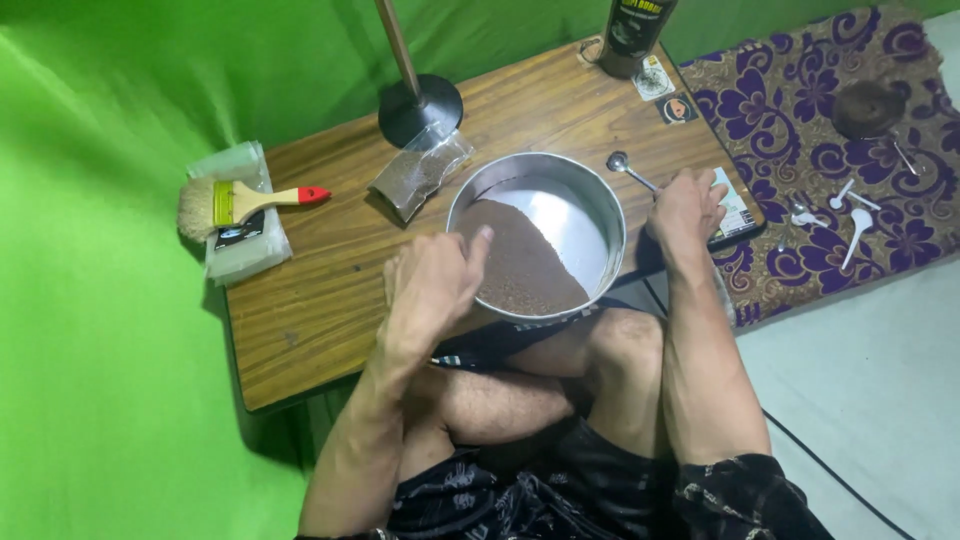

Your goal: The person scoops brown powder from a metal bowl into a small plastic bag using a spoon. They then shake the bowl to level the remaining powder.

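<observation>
Pan [600, 205] tilted at worktop [320, 300] near edge, brown powder [520, 265] banked toward 7 o'clock, bare metal showing toward 1 o'clock. Judged partway through: powder gathered, none taken out. Left hand [430, 285] loosely curled, thumb on rim at 9 o'clock, grasping nothing clearly. Right hand [685, 205] at 3 o'clock, grip clenched on spoon [628, 170]. Bag [420, 172] at 11 o'clock.

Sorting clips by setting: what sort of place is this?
Probably a makeshift home filming spot on the floor: a green cloth backdrop, a low wooden table with a round metal pan of brown powder, and a purple floral mat.
</observation>
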